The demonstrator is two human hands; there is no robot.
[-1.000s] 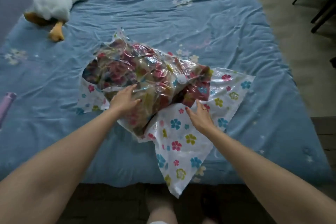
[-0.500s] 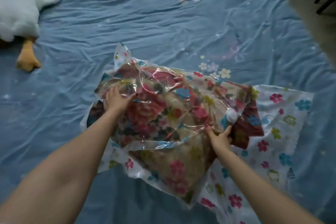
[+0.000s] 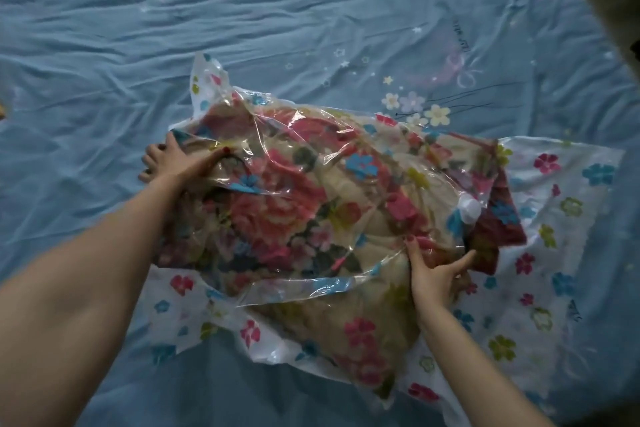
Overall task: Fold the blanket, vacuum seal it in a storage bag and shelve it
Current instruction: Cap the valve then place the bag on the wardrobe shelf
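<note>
- Lower centre: the storage bag, clear film printed with flowers, lies crumpled on the blue bedsheet; whether its mouth is sealed cannot be told.
- Centre: the floral blanket sits bunched inside the bag, filling its middle.
- Right hand, fingers spread and pressed on the film, holds nothing.
- Left hand, left of centre, grips the bag's edge, thumb on top.
- White valve, right of centre.
- Risk: lumpy folds could trap air; hard tugging may tear the film.
</note>
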